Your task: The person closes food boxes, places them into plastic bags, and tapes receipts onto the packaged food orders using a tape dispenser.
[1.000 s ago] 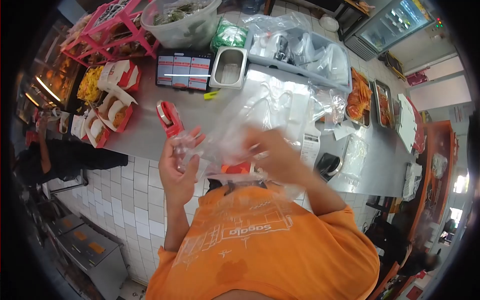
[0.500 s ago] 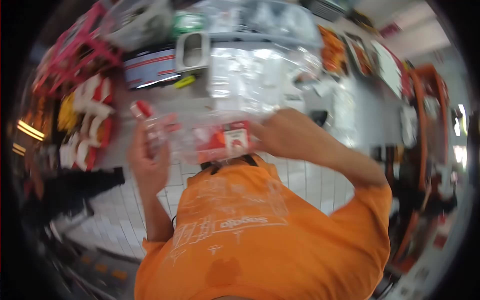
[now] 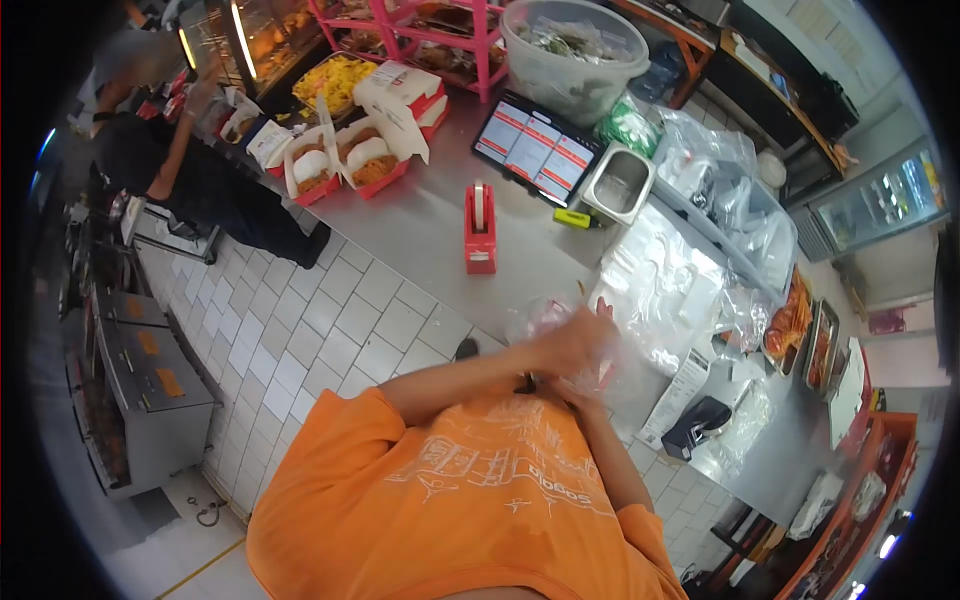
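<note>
In front of my orange shirt, my two hands are close together on a clear plastic bag (image 3: 612, 378) with red items inside. My left hand (image 3: 578, 342) is closed round the gathered bag, somewhat blurred. Below it, my right hand (image 3: 578, 393) holds the bag from its lower side; most of its fingers are hidden by film and the left hand. A red tape dispenser (image 3: 480, 232) stands on the metal table (image 3: 425, 225), beyond my left forearm. To the right of the hands lies a stack of clear plastic bags (image 3: 660, 285).
Open food boxes (image 3: 372, 158) sit at the table's far left, near a pink rack (image 3: 490, 50). A tablet (image 3: 537, 148), yellow highlighter (image 3: 572, 217), metal tin (image 3: 618, 183) and grey bin (image 3: 735, 180) line the back. A co-worker (image 3: 190, 170) stands at left.
My view has swung left, bringing the tape dispenser and co-worker into sight. My hands, apart on either side of the bag before, have come together on it.
</note>
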A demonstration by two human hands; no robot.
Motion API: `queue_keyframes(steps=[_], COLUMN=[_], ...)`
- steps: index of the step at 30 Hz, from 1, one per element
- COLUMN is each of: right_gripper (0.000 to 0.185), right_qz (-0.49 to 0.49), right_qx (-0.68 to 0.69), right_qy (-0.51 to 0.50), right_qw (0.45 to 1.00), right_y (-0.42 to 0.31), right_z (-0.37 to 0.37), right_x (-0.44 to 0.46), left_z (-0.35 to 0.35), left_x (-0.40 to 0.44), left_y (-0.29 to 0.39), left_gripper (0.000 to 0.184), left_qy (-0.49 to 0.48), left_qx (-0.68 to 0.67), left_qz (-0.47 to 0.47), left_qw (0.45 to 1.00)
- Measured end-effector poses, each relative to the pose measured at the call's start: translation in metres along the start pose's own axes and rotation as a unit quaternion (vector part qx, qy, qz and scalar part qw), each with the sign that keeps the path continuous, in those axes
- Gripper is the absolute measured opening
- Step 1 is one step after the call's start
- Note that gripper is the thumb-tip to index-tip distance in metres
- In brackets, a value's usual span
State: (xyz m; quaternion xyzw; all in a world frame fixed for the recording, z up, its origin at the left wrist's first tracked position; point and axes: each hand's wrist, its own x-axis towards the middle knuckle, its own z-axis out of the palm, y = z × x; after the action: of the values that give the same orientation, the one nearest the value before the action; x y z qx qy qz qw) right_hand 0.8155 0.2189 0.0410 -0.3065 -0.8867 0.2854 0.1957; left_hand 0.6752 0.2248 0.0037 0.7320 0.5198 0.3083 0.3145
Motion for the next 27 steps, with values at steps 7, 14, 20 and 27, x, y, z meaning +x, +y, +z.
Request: queue_keyframes(steps=[7, 14, 20, 27], right_gripper=[0.061, 0.055, 0.052, 0.070], right_qz=[-0.016, -0.073, -0.034, -0.306], right_qx=[-0.063, -0.160, 0.146, -0.219], right_qy=[0.024, 0.012, -0.011, 0.108], right_qw=[0.998, 0.984, 0.989, 0.920], right_y=[-0.008, -0.027, -0.006, 0.008], right_z=[0.001, -0.018, -0.020, -0.085], right_x=[0.008, 0.018, -0.012, -0.009], left_z=[-0.057, 0.022, 0.023, -0.051], left_x=[-0.047, -0.054, -0.058, -0.025], left_y=[0.027, -0.011, -0.019, 0.044], left_gripper=[0.080, 0.060, 0.047, 0.039], left_qy=[0.065, -0.050, -0.058, -0.030], left_qx=[0.090, -0.038, -0.096, -0.225], left_qz=[0.040, -0.140, -0.240, -0.373], left_qw=[0.993, 0.988, 0.964, 0.899])
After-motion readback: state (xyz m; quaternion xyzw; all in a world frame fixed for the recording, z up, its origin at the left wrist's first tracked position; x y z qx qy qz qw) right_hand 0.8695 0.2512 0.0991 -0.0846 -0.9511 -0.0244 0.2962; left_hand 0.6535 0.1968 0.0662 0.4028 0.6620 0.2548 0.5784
